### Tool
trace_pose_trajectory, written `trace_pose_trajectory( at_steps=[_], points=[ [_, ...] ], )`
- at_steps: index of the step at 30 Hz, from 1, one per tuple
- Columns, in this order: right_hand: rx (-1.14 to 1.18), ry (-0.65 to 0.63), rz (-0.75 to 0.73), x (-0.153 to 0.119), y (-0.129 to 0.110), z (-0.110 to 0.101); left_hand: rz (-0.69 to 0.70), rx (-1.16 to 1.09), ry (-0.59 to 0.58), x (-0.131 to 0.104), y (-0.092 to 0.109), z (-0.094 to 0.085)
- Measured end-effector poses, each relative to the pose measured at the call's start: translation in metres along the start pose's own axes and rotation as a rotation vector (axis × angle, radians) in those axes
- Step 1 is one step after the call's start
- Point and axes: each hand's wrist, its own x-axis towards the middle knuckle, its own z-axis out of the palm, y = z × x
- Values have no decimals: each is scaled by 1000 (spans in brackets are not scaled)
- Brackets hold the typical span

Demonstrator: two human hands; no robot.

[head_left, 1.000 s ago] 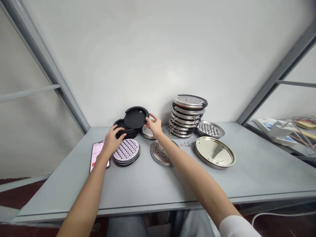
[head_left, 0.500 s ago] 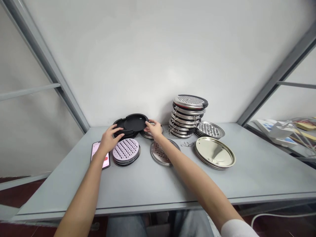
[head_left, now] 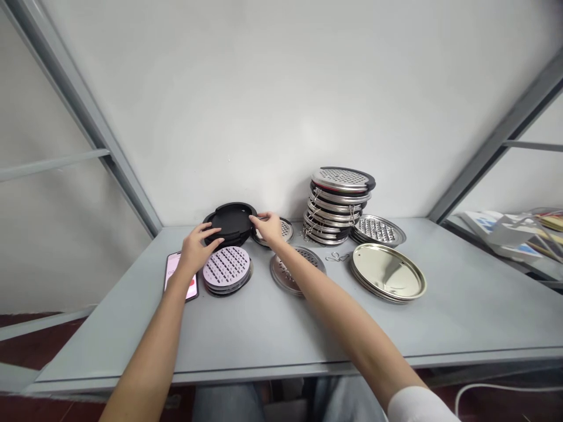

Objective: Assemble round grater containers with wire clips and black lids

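Round black trays [head_left: 232,220] with raised, notched rims lie stacked against the wall, left of centre. My right hand [head_left: 267,227] pinches the top tray's right rim between thumb and fingers. At the stack's left front, my left hand [head_left: 197,249] has its fingers apart, their tips resting against the rims. Just in front of the trays is a small stack of round grater plates, topped by a lilac one [head_left: 226,266]. A metal grater disc [head_left: 285,230] lies behind my right hand, and another [head_left: 290,275] is partly hidden under my right forearm.
A tall stack of graters [head_left: 336,205] with wire clips stands by the wall. Right of it are coarse grater discs [head_left: 378,230], with shiny metal plates [head_left: 389,272] in front. Loose wire clips [head_left: 337,257] lie nearby. A phone [head_left: 192,288] sits at left.
The top black tray has shifted left and now sits more squarely over the stack, my right hand moving with it. My left hand stays nearly in place. The view has shifted slightly.
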Motion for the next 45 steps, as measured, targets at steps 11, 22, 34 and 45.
trace_pose_trajectory(
  at_steps=[11, 22, 34, 45],
  points=[
    [-129, -13, -78, -3, 0, 15, 2, -14, -6, 0, 3, 2],
    [-159, 0, -123, 1, -4, 3, -8, -7, 1, -2, 7, 2],
    [-128, -108, -150, 6, -10, 12, 23, -6, 15, -3, 10, 3],
    [-135, -261, -198, 11, -14, 16, -195, -63, -8, -1, 3, 10]
  ],
)
